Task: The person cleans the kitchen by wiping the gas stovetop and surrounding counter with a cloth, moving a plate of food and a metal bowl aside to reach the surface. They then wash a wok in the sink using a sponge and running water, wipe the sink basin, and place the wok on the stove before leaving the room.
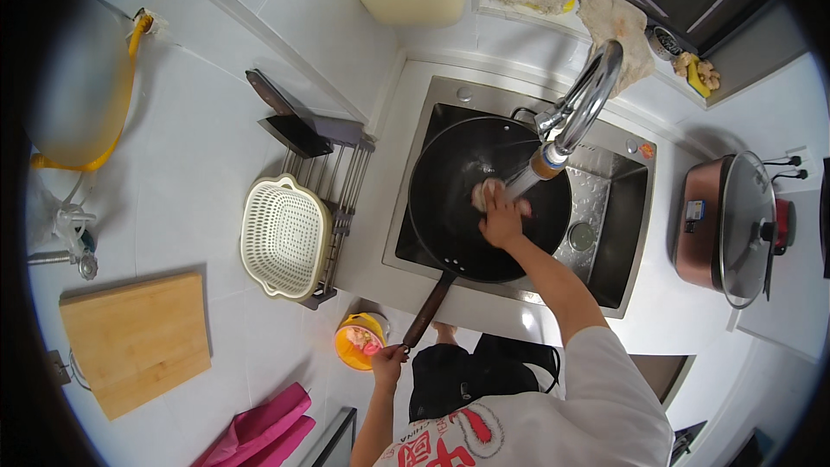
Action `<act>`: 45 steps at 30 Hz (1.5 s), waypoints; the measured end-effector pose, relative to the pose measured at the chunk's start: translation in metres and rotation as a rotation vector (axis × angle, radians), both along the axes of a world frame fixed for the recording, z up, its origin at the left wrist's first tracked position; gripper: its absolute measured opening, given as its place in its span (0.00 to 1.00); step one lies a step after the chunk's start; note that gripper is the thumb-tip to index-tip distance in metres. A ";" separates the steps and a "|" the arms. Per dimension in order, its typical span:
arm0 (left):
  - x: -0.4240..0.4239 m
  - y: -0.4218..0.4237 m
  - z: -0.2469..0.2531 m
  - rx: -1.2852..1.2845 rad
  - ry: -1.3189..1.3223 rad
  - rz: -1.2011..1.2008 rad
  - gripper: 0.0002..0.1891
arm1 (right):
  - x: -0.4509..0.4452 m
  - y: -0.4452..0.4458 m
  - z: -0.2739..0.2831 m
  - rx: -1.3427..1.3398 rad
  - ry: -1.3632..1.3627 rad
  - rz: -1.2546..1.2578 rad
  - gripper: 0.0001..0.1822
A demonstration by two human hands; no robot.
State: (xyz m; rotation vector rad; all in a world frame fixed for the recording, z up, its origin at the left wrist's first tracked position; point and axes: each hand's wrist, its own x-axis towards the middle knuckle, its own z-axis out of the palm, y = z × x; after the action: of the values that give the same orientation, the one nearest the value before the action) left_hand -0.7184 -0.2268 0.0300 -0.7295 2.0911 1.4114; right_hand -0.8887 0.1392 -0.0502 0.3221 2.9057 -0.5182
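A black wok rests over the steel sink, its wooden handle pointing toward me. At the end of that handle, my left hand has its fingers closed around the tip. My right hand is inside the wok, pressing on a pale, reddish cloth or sponge, blurred, so its exact kind is unclear. Water streams from the chrome faucet, through a clear filter nozzle with an orange-brown band, down beside my right fingers. The wok's inside looks wet.
Left of the sink, a white colander sits on a metal rack beside a cleaver. A yellow bin stands below the counter. Toward the right is a reddish-brown electric cooker with a glass lid. Rags lie on the sill.
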 end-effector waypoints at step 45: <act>-0.239 0.289 -0.015 1.149 -0.628 -0.047 0.16 | 0.028 0.032 -0.045 -1.408 0.198 -0.685 0.19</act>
State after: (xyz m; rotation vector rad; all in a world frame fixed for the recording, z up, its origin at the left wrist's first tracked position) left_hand -0.9578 0.0625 0.0154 -0.4951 0.6179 1.7274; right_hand -0.8607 0.1714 -0.0948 0.9694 1.7445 -2.4557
